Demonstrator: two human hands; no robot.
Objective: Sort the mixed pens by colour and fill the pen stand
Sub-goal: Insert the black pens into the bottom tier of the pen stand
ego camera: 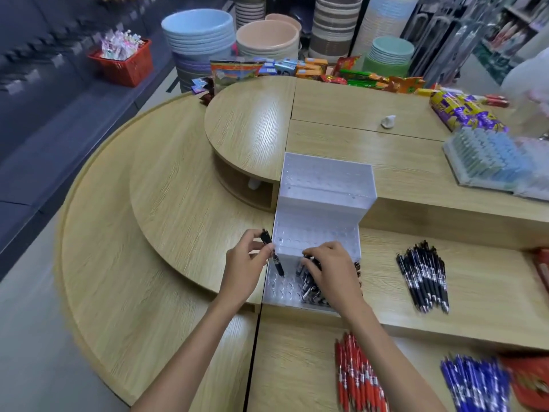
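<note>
A white stepped pen stand [323, 185] with rows of round holes stands mid-counter. My left hand [245, 264] holds a black pen [273, 253] upright, tip down over the left holes of the lowest tier. My right hand [329, 270] rests on a cluster of black pens [310, 288] standing in that tier's right side, fingers closed on one of them. A loose pile of black pens [424, 276] lies to the right. Red pens [361, 377] and blue pens [475, 385] lie in separate piles on the lower shelf near me.
The wooden counter [178, 203] is tiered and rounded on the left. A tray of blue-capped items [487, 160] and purple packets [463, 113] sit at the right. Snack packets [326, 71] line the far edge, with stacked plastic tubs [202, 34] and a red basket [124, 62] behind.
</note>
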